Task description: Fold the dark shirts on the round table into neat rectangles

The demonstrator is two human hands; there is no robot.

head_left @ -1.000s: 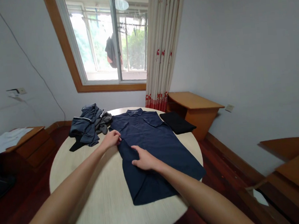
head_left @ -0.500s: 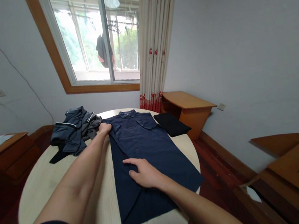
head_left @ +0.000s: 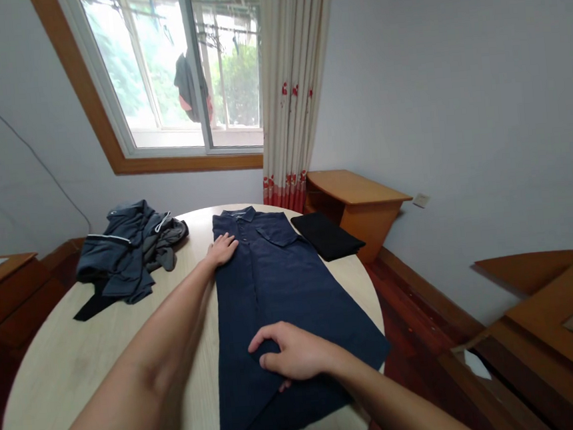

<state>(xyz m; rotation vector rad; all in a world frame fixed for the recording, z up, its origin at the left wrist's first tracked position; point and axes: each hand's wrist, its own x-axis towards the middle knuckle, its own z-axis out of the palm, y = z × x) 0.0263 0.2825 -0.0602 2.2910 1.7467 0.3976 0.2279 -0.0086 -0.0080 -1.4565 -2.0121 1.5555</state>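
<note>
A navy collared shirt (head_left: pixel 297 287) lies spread on the round pale table (head_left: pixel 103 358), collar at the far end and hem toward me. Its left side is folded inward in a long strip. Flat on the upper left edge of the shirt, below the collar, rests my left hand (head_left: pixel 223 248) with fingers extended. My right hand (head_left: pixel 298 351) is over the lower part of the shirt, thumb and forefinger apart and curved, with nothing visible between them. Whether its lower fingers press the cloth, I cannot tell.
A heap of grey-blue clothes (head_left: pixel 124 256) is at the table's far left. A folded black garment (head_left: pixel 326 235) lies at the far right edge, beside a wooden desk (head_left: pixel 365 195). Behind the table hang a curtain (head_left: pixel 290 107) and a window. Wooden furniture (head_left: pixel 553 339) stands at right.
My left hand has brought the shirt's left side inward, let go of it and flattened onto it. My right hand has shifted slightly toward me and right. The view has moved a little.
</note>
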